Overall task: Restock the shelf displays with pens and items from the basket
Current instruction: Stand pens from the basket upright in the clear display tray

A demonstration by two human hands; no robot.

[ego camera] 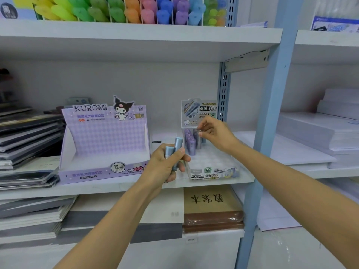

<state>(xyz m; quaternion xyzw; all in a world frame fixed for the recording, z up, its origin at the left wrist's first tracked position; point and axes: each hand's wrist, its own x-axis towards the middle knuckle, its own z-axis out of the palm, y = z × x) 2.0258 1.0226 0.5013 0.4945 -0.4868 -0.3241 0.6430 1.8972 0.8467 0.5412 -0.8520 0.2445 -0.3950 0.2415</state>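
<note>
Lead-refill tubes, light blue, count of two visible, gripped upright in left hand, fist closed round lower halves, caps up; held just left of clear display tray, probably as reserve stock kept within reach of the slots. Right hand: thumb and forefinger pinched narrow over tray's back rows, on or just above the cap of a grey tube; grip or mere touch not determinable, likely seating it in a slot. Tubes standing in tray: roughly six to eight, purple and grey, clustered at back left under the tray's header card; exact count obscured by right hand. Front rows of tray: bare, presumably awaiting fill from back to front. Kuromi display box, count of one, left of tray on same shelf, interior showing no stock. Small white box, count of one, between Kuromi box and tray. Basket: not in view. Judgement: restock of tray early, most slots still open.
</note>
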